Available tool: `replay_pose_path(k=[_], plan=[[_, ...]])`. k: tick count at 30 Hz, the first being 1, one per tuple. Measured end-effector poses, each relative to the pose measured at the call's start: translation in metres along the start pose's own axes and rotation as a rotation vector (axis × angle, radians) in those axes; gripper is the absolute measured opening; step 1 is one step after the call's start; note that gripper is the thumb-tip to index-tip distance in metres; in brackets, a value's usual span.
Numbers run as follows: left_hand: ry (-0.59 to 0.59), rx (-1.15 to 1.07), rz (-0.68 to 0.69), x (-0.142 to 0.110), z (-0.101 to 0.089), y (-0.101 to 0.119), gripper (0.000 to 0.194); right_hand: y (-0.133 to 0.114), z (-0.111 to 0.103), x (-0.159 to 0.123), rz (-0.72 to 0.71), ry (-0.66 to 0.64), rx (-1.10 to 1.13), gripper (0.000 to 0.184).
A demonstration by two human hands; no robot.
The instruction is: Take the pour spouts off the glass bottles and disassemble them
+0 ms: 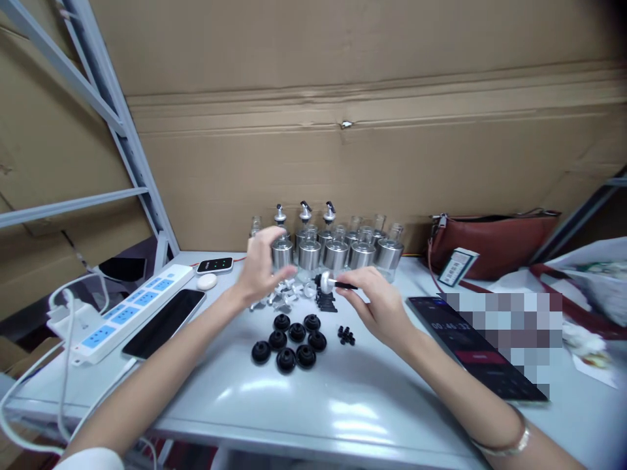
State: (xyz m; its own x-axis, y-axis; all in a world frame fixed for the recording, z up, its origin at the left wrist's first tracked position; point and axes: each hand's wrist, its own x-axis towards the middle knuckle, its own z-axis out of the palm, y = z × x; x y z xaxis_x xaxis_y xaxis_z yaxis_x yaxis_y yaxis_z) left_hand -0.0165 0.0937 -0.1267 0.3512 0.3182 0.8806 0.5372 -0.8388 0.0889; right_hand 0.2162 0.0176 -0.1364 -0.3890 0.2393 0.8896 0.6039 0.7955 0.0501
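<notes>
My left hand (259, 267) is raised with thumb and fingers apart, in front of a glass bottle with a metal sleeve (283, 253); nothing shows in its grasp. Between the fingertips of my right hand (375, 303) is a bottle pourer (327, 282), lying sideways with its black end away from the hand. Below the left hand is a pile of small silver and clear parts (284, 295). Black strip-like parts (326, 301) lie just under the pourer. Several round black stoppers (296, 333) are grouped nearer to me, beside a cluster of tiny black pieces (346, 335).
Several sleeved bottles (363, 253) stand at the back, three with pourers fitted (305, 211). A power strip (132, 313) and phone (166, 323) lie on the left. To the right are a tablet showing a timer (460, 333) and a brown bag (490, 248). Cardboard (343, 163) rises behind.
</notes>
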Motion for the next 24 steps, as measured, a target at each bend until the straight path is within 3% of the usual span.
replay_pose_path(k=[2,3,6,9,11,14,18,20,24], plan=[[-0.160,0.020,0.263,-0.006,-0.005,0.041,0.069,-0.004,-0.001,0.005,-0.068,-0.030,-0.009,0.011],[-0.207,0.044,0.308,-0.009,-0.007,0.058,0.065,-0.006,-0.001,0.007,-0.091,-0.030,-0.010,0.013],[-0.220,0.104,0.197,-0.017,-0.005,0.086,0.043,-0.010,0.002,0.013,-0.175,-0.011,0.006,0.020],[-0.249,0.171,0.111,-0.024,-0.002,0.084,0.021,-0.010,0.008,0.015,-0.266,-0.015,-0.019,0.014],[-0.255,0.250,0.184,-0.026,-0.001,0.076,0.011,-0.010,0.012,0.014,-0.245,-0.035,-0.087,0.019],[-0.217,0.345,0.321,-0.027,0.000,0.072,0.016,-0.011,0.016,0.012,-0.201,-0.096,-0.259,0.038],[-0.154,0.395,0.379,-0.026,0.000,0.076,0.020,-0.013,0.018,0.011,-0.231,-0.124,-0.348,0.043],[-0.133,0.394,0.396,-0.024,-0.001,0.075,0.022,-0.012,0.017,0.011,-0.117,-0.127,-0.259,0.045],[-0.147,0.397,0.275,-0.023,-0.006,0.056,0.023,0.005,0.012,0.008,0.380,-0.221,-0.029,0.040]])
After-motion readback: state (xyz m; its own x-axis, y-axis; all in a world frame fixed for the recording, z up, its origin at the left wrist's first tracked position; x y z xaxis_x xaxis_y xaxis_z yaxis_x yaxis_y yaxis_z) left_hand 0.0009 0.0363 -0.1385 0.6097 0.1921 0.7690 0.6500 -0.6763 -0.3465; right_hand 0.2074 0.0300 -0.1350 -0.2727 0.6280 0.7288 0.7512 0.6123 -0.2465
